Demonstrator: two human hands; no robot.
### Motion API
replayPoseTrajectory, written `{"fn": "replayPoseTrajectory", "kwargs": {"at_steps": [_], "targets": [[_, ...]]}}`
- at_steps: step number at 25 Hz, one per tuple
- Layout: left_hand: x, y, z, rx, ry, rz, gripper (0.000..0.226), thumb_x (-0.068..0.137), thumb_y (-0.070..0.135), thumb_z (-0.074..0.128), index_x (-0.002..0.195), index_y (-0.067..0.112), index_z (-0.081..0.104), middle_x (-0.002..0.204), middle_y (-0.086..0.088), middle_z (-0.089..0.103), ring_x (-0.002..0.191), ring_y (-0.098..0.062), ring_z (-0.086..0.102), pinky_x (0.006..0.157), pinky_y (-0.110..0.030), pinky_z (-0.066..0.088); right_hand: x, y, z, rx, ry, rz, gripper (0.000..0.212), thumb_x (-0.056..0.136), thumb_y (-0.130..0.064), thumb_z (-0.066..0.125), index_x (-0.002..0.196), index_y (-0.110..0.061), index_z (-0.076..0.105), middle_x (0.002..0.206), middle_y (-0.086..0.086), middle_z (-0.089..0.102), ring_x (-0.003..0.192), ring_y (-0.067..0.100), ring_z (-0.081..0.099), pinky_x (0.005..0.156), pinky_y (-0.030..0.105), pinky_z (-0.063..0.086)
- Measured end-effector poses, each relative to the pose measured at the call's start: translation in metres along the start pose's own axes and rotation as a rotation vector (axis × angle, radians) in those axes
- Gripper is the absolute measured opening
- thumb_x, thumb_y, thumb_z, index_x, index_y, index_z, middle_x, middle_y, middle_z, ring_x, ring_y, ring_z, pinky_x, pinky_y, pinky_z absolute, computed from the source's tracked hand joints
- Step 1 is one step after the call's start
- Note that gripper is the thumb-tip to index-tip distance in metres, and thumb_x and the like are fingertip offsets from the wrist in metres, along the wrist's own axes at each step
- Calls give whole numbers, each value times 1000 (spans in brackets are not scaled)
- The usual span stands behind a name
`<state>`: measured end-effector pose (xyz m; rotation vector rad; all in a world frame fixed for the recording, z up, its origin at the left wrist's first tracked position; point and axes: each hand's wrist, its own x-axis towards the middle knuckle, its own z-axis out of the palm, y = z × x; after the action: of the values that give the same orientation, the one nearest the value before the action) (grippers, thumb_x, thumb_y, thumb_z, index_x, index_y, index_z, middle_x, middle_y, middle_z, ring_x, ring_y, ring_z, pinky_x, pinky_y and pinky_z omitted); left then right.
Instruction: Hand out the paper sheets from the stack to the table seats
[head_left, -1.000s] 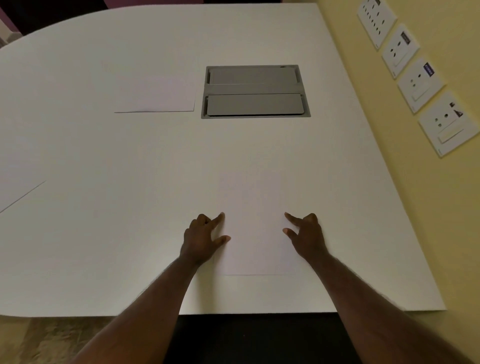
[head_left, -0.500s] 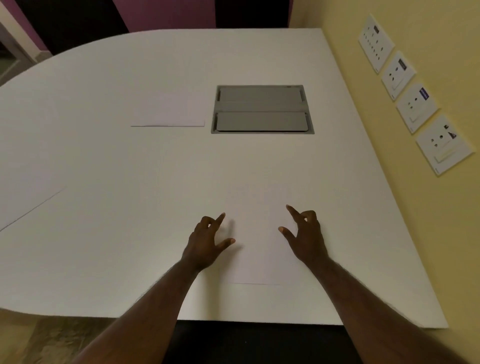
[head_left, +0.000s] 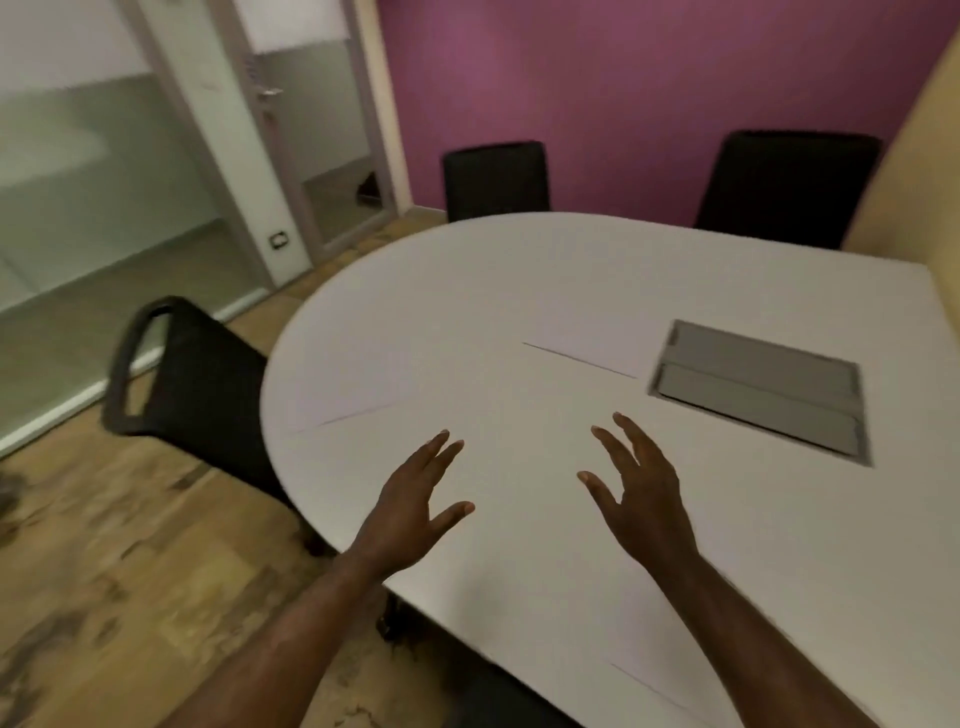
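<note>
Both my hands hover above the white table (head_left: 519, 270) with fingers spread and nothing in them. My left hand (head_left: 410, 512) is near the table's curved left edge, my right hand (head_left: 641, 499) a little to its right. The stack of white paper (head_left: 592, 332) lies mid-table, left of the grey hatch. One sheet (head_left: 353, 387) lies at the left edge by a chair. Another sheet (head_left: 660, 639) lies at the near edge, partly under my right forearm. The view is blurred.
A grey cable hatch (head_left: 758, 384) is set into the table at right. A black chair (head_left: 182, 374) stands at the left edge, two more black chairs (head_left: 496, 179) (head_left: 784, 187) at the far side by the purple wall. A glass partition and door are at left.
My hands have let go of the sheet at the near edge, lifted and spread open. My view has swung left and up, showing the chairs and the far wall.
</note>
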<state>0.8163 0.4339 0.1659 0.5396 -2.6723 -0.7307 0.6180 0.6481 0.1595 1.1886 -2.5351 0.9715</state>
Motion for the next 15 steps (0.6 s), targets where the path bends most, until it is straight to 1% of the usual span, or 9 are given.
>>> {"fn": "replayPoseTrajectory", "kwargs": {"at_steps": [3,6,8,11,13,15], "targets": [[-46,-46,-66,75,110,-92,76,83,64,48,148,42,14,159,20,2,147,-2,-1,118,-30,3,25,-82,31,-6,-49,-217,57,91,-50,46,142,-25,40,156,0,30,143,16,25,109,36,26],[-98,-92,-130,104,201,-199,77,86,56,54,146,45,9,156,24,-4,145,2,-10,118,-32,-6,41,-170,69,24,-96,-368,61,93,-50,42,147,-26,29,159,-2,22,147,15,18,113,36,25],[-130,-126,-169,133,241,-245,78,87,51,57,147,44,9,156,24,-4,145,2,-11,119,-35,-8,45,-226,95,47,-130,-445,63,94,-50,40,150,-27,22,160,-2,18,148,15,14,115,36,23],[-173,-180,-224,164,292,-301,78,86,53,55,147,47,6,157,24,-5,145,3,-13,117,-35,-8,47,-311,140,79,-182,-519,66,95,-53,35,152,-27,16,161,-4,11,149,13,6,117,35,18],[-194,-211,-258,179,328,-331,78,86,54,54,147,46,7,157,22,-4,144,4,-14,117,-34,-8,48,-365,166,104,-203,-553,66,95,-54,34,152,-26,16,161,-4,10,149,13,4,119,36,18],[-210,-238,-291,182,360,-369,78,86,51,57,148,43,10,157,21,-1,144,4,-12,117,-35,-6,51,-418,191,142,-225,-583,66,94,-55,33,151,-26,18,161,-3,11,149,15,6,119,38,19]]}}
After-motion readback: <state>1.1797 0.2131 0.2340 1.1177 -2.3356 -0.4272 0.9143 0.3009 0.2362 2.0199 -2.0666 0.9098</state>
